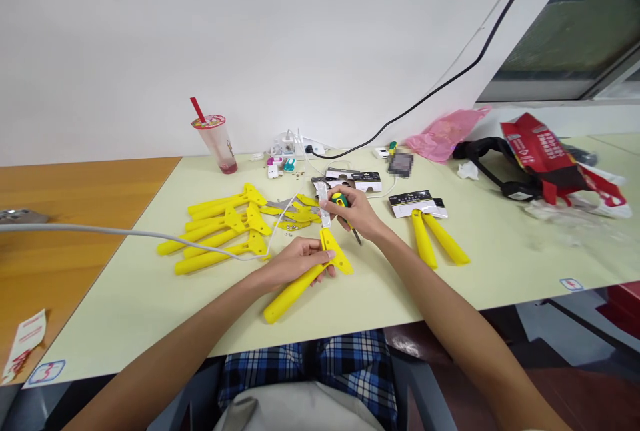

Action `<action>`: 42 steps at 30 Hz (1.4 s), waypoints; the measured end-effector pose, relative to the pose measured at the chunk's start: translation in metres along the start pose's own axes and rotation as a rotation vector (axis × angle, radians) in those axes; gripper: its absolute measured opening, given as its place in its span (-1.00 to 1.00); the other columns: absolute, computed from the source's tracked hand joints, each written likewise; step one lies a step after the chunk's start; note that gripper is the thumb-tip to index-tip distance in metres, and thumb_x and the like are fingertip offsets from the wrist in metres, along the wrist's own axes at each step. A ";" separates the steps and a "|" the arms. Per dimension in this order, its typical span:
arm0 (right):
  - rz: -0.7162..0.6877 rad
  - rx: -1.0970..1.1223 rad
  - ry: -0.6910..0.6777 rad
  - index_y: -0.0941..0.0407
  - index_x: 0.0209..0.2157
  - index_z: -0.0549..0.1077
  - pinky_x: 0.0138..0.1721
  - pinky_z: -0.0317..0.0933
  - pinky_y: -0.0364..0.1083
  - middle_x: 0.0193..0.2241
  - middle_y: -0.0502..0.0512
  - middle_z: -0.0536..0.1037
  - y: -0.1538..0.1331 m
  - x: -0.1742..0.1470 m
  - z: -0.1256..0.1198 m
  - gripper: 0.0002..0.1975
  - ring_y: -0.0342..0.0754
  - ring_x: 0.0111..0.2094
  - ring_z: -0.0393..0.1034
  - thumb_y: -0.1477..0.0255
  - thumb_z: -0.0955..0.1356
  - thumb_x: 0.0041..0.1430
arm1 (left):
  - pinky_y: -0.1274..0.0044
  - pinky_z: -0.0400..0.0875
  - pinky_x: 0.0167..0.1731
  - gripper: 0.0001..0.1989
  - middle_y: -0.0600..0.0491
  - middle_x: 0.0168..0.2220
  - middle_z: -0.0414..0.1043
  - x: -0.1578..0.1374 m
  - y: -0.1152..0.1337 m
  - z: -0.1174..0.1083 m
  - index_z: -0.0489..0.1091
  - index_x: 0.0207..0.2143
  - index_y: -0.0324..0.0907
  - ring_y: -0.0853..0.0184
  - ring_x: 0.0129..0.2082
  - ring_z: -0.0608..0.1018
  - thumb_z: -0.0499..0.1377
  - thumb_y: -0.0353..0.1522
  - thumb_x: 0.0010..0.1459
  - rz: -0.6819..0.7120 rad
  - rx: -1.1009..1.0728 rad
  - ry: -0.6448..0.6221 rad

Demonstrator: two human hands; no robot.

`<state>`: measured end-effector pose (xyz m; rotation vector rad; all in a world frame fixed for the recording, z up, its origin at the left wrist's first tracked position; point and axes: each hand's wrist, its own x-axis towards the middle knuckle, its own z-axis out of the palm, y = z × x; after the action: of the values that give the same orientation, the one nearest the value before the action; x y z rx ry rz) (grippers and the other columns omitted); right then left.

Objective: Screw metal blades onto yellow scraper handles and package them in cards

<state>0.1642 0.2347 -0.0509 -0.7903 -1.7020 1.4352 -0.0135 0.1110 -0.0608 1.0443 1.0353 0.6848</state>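
My left hand (293,261) is closed around a yellow plastic scraper handle (290,299), near its wide, flat head. The handle slants toward me, with the head pointing away. Just beyond that head, my right hand (364,212) pinches a thin whitish strip (324,208), perhaps a scraper blade, between thumb and finger. A screwdriver (341,200) with a green and yellow grip is also held in the right hand, its shaft pointing down toward the table. The strip's lower end is close to the head; whether they touch, I cannot tell.
Several yellow scraper handles (215,241) lie at left, beside yellow and grey flat pieces (295,214). Two carded yellow handles (425,244) lie right. A white cable (150,234) crosses the left side. Behind stand a cup (217,144) and chargers; a red bag (540,151) is far right.
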 end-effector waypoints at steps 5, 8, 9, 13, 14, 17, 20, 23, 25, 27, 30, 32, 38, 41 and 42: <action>0.002 -0.013 -0.005 0.07 -0.28 0.47 -0.77 0.02 -0.23 -0.48 0.01 0.63 0.000 0.000 -0.001 -0.54 -0.20 -0.67 0.31 0.02 0.60 0.10 | 0.56 0.35 -0.54 -0.51 -0.15 -0.25 0.68 0.001 -0.001 0.000 0.58 -0.12 -0.27 0.42 -0.52 0.51 0.44 -0.02 0.16 0.016 -0.010 0.005; -0.004 -0.023 -0.004 0.08 -0.29 0.47 -0.77 0.03 -0.22 -0.48 0.02 0.64 -0.001 -0.001 0.000 -0.53 -0.20 -0.67 0.31 0.01 0.59 0.10 | 0.56 0.35 -0.55 -0.50 -0.13 -0.26 0.67 0.001 -0.003 0.000 0.58 -0.13 -0.26 0.42 -0.52 0.50 0.43 -0.01 0.16 0.027 -0.018 0.004; -0.006 -0.032 -0.002 0.08 -0.29 0.47 -0.77 0.03 -0.22 -0.48 0.02 0.63 -0.002 -0.001 0.000 -0.53 -0.20 -0.67 0.31 0.01 0.59 0.10 | 0.56 0.35 -0.55 -0.51 -0.13 -0.26 0.66 0.002 -0.003 0.000 0.57 -0.14 -0.26 0.42 -0.52 0.50 0.43 -0.01 0.17 0.032 -0.021 0.004; 0.019 -0.065 0.001 0.07 -0.28 0.47 -0.77 0.01 -0.22 -0.55 -0.02 0.57 -0.005 -0.001 0.000 -0.51 -0.18 -0.68 0.33 -0.01 0.59 0.08 | 0.57 0.35 -0.56 -0.54 -0.10 -0.28 0.65 0.002 -0.004 0.000 0.55 -0.16 -0.25 0.43 -0.52 0.50 0.42 -0.02 0.19 0.047 -0.041 0.020; 0.027 -0.067 0.001 0.07 -0.27 0.46 -0.77 -0.01 -0.22 -0.57 -0.03 0.56 -0.005 -0.001 -0.001 -0.51 -0.17 -0.68 0.33 -0.01 0.60 0.08 | 0.57 0.35 -0.56 -0.54 -0.09 -0.28 0.65 0.003 -0.004 0.001 0.54 -0.17 -0.25 0.43 -0.53 0.50 0.42 -0.03 0.19 0.048 -0.046 0.027; 0.028 -0.051 -0.011 0.06 -0.26 0.46 -0.78 -0.03 -0.23 -0.59 -0.05 0.55 -0.004 0.000 -0.003 -0.52 -0.16 -0.69 0.34 0.01 0.59 0.09 | 0.57 0.37 -0.57 -0.56 -0.06 -0.31 0.62 0.004 -0.004 0.002 0.52 -0.20 -0.25 0.45 -0.54 0.49 0.45 -0.06 0.16 0.062 -0.067 0.055; 0.021 -0.049 -0.029 0.07 -0.26 0.47 -0.77 0.00 -0.23 -0.53 -0.01 0.60 0.000 0.002 -0.005 -0.53 -0.16 -0.65 0.36 0.02 0.59 0.09 | 0.58 0.38 -0.60 -0.58 0.01 -0.39 0.56 0.007 -0.005 0.002 0.49 -0.23 -0.24 0.43 -0.54 0.49 0.46 -0.08 0.14 0.092 -0.077 0.105; 0.045 -0.065 -0.057 0.07 -0.22 0.47 -0.76 0.05 -0.23 -0.42 0.04 0.66 0.002 0.002 -0.006 -0.52 -0.15 -0.59 0.39 0.04 0.60 0.07 | 0.60 0.34 -0.66 -0.59 0.01 -0.39 0.54 0.008 -0.005 0.001 0.46 -0.21 -0.23 0.41 -0.54 0.51 0.46 -0.11 0.15 0.106 -0.079 0.140; 0.066 -0.074 -0.076 0.07 -0.19 0.47 -0.76 0.05 -0.23 -0.39 0.04 0.68 0.002 0.002 -0.006 -0.53 -0.18 -0.60 0.35 0.08 0.60 0.07 | 0.61 0.29 -0.70 -0.59 -0.05 -0.27 0.59 0.008 -0.005 0.001 0.45 -0.19 -0.22 0.40 -0.51 0.55 0.47 -0.13 0.13 0.115 -0.097 0.156; 0.086 -0.099 -0.105 0.08 -0.19 0.48 -0.76 0.04 -0.23 -0.41 0.00 0.65 0.001 0.001 -0.006 -0.57 -0.23 -0.65 0.26 0.12 0.59 0.08 | 0.62 0.27 -0.72 -0.58 -0.10 -0.16 0.61 0.008 -0.004 0.001 0.44 -0.18 -0.22 0.40 -0.48 0.58 0.48 -0.14 0.13 0.126 -0.113 0.161; 0.118 -0.160 -0.160 0.11 -0.21 0.55 -0.76 0.01 -0.23 -0.52 -0.10 0.53 -0.001 0.000 -0.006 -0.60 -0.28 -0.70 0.14 0.16 0.60 0.06 | 0.63 0.28 -0.72 -0.60 -0.14 -0.13 0.63 0.008 -0.004 0.001 0.46 -0.18 -0.23 0.41 -0.49 0.57 0.47 -0.15 0.14 0.129 -0.121 0.162; 0.136 -0.181 -0.193 0.13 -0.20 0.59 -0.76 0.01 -0.23 -0.55 -0.12 0.47 -0.003 -0.001 -0.005 -0.60 -0.27 -0.70 0.14 0.16 0.60 0.05 | 0.64 0.28 -0.73 -0.60 -0.15 -0.14 0.65 0.008 -0.004 0.000 0.47 -0.18 -0.24 0.42 -0.50 0.56 0.47 -0.16 0.14 0.134 -0.130 0.177; 0.156 -0.199 -0.238 0.15 -0.20 0.61 -0.74 0.01 -0.24 -0.58 -0.11 0.46 -0.009 -0.002 -0.004 -0.60 -0.26 -0.69 0.14 0.12 0.57 0.09 | 0.63 0.29 -0.75 -0.58 -0.13 -0.19 0.66 0.014 -0.008 -0.003 0.49 -0.16 -0.25 0.45 -0.55 0.50 0.48 -0.15 0.11 0.173 -0.162 0.256; 0.152 -0.215 -0.227 0.14 -0.24 0.61 -0.74 0.02 -0.23 -0.58 -0.11 0.44 -0.013 -0.003 -0.004 -0.58 -0.25 -0.68 0.15 0.07 0.57 0.09 | 0.64 0.28 -0.76 -0.53 -0.14 -0.21 0.66 0.015 -0.007 -0.004 0.48 -0.19 -0.25 0.44 -0.55 0.50 0.51 -0.10 0.06 0.171 -0.177 0.294; 0.146 -0.219 -0.228 0.15 -0.25 0.62 -0.74 0.02 -0.23 -0.58 -0.11 0.44 -0.015 -0.003 -0.004 -0.57 -0.25 -0.68 0.16 0.05 0.57 0.09 | 0.64 0.28 -0.76 -0.50 -0.14 -0.21 0.66 0.014 -0.007 -0.004 0.48 -0.20 -0.25 0.44 -0.55 0.50 0.52 -0.08 0.04 0.168 -0.184 0.302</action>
<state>0.1700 0.2317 -0.0368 -0.9129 -2.0382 1.5001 -0.0114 0.1218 -0.0727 0.8904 1.1260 1.0793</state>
